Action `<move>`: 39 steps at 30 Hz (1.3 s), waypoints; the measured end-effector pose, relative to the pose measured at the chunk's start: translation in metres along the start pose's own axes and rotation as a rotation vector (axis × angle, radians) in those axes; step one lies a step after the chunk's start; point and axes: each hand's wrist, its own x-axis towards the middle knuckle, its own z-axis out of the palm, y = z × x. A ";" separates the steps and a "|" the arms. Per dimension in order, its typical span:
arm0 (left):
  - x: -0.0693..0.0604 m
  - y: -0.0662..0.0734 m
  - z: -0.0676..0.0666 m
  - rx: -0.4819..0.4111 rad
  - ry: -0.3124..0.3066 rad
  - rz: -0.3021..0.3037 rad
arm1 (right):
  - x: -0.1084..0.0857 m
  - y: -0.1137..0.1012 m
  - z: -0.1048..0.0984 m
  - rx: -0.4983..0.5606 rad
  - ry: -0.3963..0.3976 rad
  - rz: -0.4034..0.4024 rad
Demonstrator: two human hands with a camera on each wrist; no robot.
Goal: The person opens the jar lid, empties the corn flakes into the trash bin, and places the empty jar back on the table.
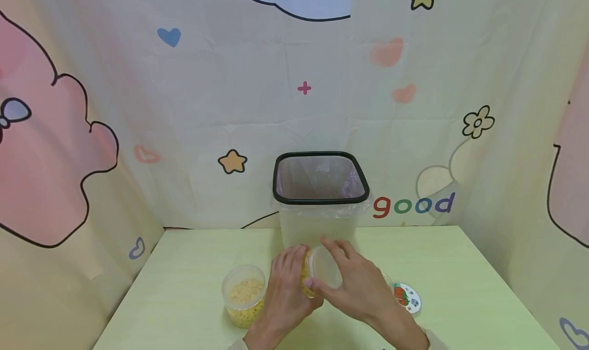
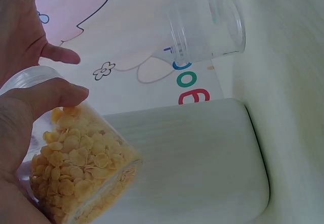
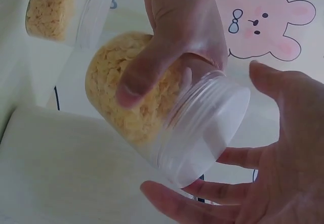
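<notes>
Before the bin (image 1: 317, 225), a tilted flake jar (image 1: 305, 278) is gripped by the left hand (image 1: 286, 284), its lid (image 1: 326, 268) framed by the widely spread right hand (image 1: 361, 284); sideways room is bounded by the slanting worktop (image 1: 460, 283) edges.

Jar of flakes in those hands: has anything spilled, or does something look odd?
Nothing stands out as spilled or damaged. The jar is tilted in the left hand, but its pale lid looks to be on; the flakes sit inside, with none visible on the table.
</notes>
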 end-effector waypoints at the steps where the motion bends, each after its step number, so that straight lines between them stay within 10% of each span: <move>1: 0.000 0.000 0.000 0.002 0.000 0.001 | 0.000 -0.001 0.001 0.003 -0.004 0.006; 22: 0.001 -0.004 -0.002 0.000 0.022 -0.025 | 0.003 0.009 -0.007 0.040 0.049 -0.337; 39: 0.001 -0.014 -0.009 -0.035 0.065 -0.112 | 0.001 0.019 -0.015 0.043 0.062 -0.288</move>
